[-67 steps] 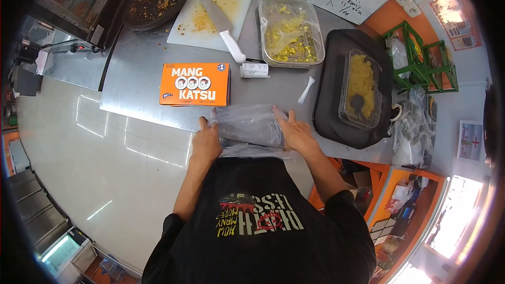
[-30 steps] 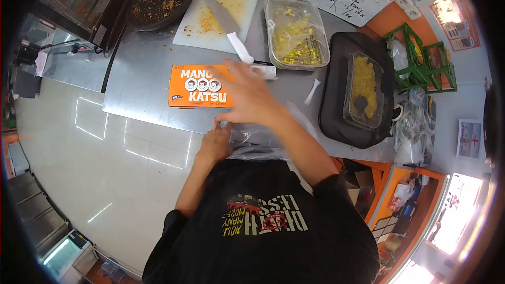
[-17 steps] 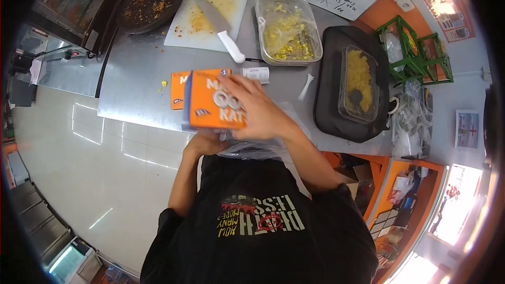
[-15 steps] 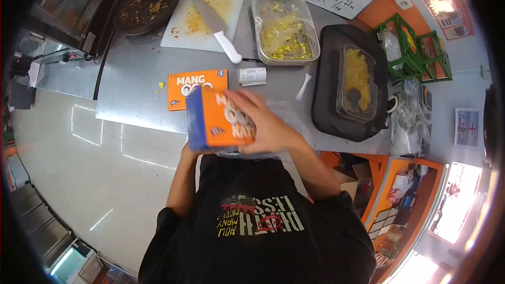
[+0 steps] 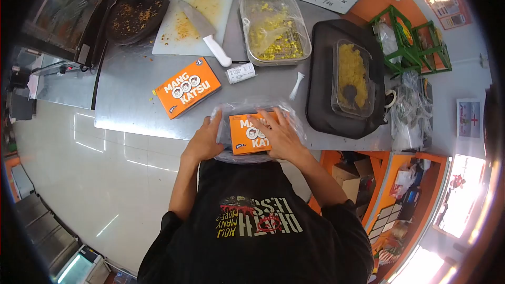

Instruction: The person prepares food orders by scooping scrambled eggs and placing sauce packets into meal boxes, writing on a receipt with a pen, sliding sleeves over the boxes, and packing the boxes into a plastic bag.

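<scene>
An orange box marked MANG KATSU (image 5: 243, 142) sits in the opening of a clear plastic bag (image 5: 223, 135) at the counter's front edge. My right hand (image 5: 284, 138) grips this box from its right side, fingers over its top. On the bag's left side, my left hand (image 5: 204, 139) has its fingers closed on the plastic. A second orange box (image 5: 188, 88) lies tilted on the counter, beyond my left hand. Beside it is a printed paper slip (image 5: 241, 73).
Farther back are a dark pan (image 5: 138, 14), a cutting board (image 5: 221, 8) with a knife (image 5: 202, 25), and a lidded tray (image 5: 276, 29). On the right, a black case (image 5: 321, 84) bears a food container (image 5: 351, 80). Green baskets (image 5: 397, 37) stand beyond.
My right hand has picked up one box from the stack and lowered it into the bag. The remaining box has turned askew. My left hand is back in view at the bag's side.
</scene>
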A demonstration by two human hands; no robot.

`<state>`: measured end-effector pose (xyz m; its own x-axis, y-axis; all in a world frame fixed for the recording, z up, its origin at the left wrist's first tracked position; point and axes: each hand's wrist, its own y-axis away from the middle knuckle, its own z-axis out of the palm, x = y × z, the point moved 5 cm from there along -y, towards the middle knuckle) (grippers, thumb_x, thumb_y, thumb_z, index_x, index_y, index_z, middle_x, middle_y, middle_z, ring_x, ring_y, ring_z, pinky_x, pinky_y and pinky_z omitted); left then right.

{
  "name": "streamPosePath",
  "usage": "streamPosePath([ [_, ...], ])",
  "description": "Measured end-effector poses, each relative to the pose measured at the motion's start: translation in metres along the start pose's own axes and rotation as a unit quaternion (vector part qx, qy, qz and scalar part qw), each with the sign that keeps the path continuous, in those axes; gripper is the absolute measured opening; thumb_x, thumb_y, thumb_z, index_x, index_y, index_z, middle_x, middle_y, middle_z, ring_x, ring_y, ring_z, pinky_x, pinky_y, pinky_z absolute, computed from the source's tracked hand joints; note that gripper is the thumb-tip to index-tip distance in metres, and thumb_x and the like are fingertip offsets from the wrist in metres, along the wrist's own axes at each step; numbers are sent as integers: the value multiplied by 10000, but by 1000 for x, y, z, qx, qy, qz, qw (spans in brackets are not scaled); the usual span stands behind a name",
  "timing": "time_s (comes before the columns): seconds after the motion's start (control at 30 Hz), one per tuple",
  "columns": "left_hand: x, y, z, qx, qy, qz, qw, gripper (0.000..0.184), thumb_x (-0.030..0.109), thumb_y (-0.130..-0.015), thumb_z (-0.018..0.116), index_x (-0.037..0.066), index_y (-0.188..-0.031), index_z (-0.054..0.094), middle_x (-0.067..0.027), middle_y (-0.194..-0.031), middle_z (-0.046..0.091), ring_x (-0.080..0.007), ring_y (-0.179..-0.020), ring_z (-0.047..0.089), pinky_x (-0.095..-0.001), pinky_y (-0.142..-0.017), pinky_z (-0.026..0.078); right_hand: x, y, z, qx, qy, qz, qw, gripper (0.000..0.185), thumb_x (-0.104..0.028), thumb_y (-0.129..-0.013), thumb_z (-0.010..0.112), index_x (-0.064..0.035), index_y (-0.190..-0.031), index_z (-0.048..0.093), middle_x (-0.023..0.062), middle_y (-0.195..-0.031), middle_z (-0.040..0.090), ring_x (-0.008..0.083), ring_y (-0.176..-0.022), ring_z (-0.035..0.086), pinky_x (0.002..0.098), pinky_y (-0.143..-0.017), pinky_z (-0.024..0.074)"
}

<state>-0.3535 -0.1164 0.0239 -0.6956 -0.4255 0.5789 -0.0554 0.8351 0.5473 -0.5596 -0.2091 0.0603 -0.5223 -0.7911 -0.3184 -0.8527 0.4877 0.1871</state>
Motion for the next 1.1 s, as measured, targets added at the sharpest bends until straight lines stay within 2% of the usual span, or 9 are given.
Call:
streamPosePath([
  [0.17,-2,13,-2,-2,12,-30,999,1055,116,-711,756,148,-1607,201,-466,-1466,329,-563,-1347,420,-493,-1127,412,-37,-34,-34,-45,-110,32,992,955,-38,-634,817,-144,-1509,448,126,-1553,379,411,-1383,393,528,-1024,446],
  [0.27,-8,13,4,-9,9,-12,1000,1070,111,-721,770,165,-1611,178,-449,-1459,350,-574,-1318,442,-502,-1109,432,-69,-124,-40,116,-138,-182,967,971,-33,-647,808,-179,-1526,423,140,-1573,360,441,-1415,370,595,-1014,419],
  [0.33,-7,16,3,0,26,4,1000,1060,120,-724,765,174,-1610,185,-470,-1441,357,-586,-1341,408,-508,-1124,412,-99,-181,-40,130,19,-199,971,980,-37,-658,811,-232,-1532,412,145,-1533,401,379,-1418,372,746,-1015,323],
  [0.5,-2,22,3,24,64,66,995,1076,139,-730,797,146,-1611,178,-464,-1461,336,-584,-1379,358,-506,-1151,377,-108,-249,7,-77,72,-168,980,1202,-144,-541,896,-336,-1574,313,77,-1542,409,341,-1400,389,753,-1015,296],
  [0.7,-11,10,10,41,89,124,987,1068,132,-725,809,43,-1591,190,-403,-1536,280,-509,-1456,299,-490,-1183,334,-98,-173,-75,14,-81,-123,989,1209,-215,-489,871,-276,-1570,334,109,-1455,467,347,-1341,425,591,-1054,288],
  [0.8,-4,11,11,113,26,213,970,1030,96,-737,790,43,-1596,222,-241,-1616,282,-430,-1486,292,-446,-1209,303,-88,-102,-99,73,-152,-157,973,1181,-208,-481,840,-231,-1562,364,122,-1399,483,369,-1290,440,527,-1053,274],
  [0.9,-18,-6,25,-70,495,213,839,1109,58,-708,800,43,-1614,161,-193,-1631,290,-385,-1501,284,-426,-1224,269,-76,-41,-80,49,-142,-123,981,1195,-210,-485,863,-249,-1570,362,101,-1393,487,348,-1283,444,531,-1023,268],
  [0.93,-20,-8,18,7,319,300,899,1179,18,-676,802,42,-1622,99,-241,-1602,318,-375,-1502,287,-408,-1227,252,-70,-26,-68,33,-133,-104,985,1207,-214,-488,876,-261,-1575,356,92,-1395,488,337,-1287,445,535,-1009,266],
  [1.1,-13,5,3,-6,179,181,967,1183,5,-677,775,38,-1617,58,-347,-1548,318,-439,-1482,298,-416,-1206,299,-42,8,-41,59,-5,12,998,1103,-200,-569,882,-262,-1558,396,99,-1426,474,350,-1314,429,647,-1026,241],
])
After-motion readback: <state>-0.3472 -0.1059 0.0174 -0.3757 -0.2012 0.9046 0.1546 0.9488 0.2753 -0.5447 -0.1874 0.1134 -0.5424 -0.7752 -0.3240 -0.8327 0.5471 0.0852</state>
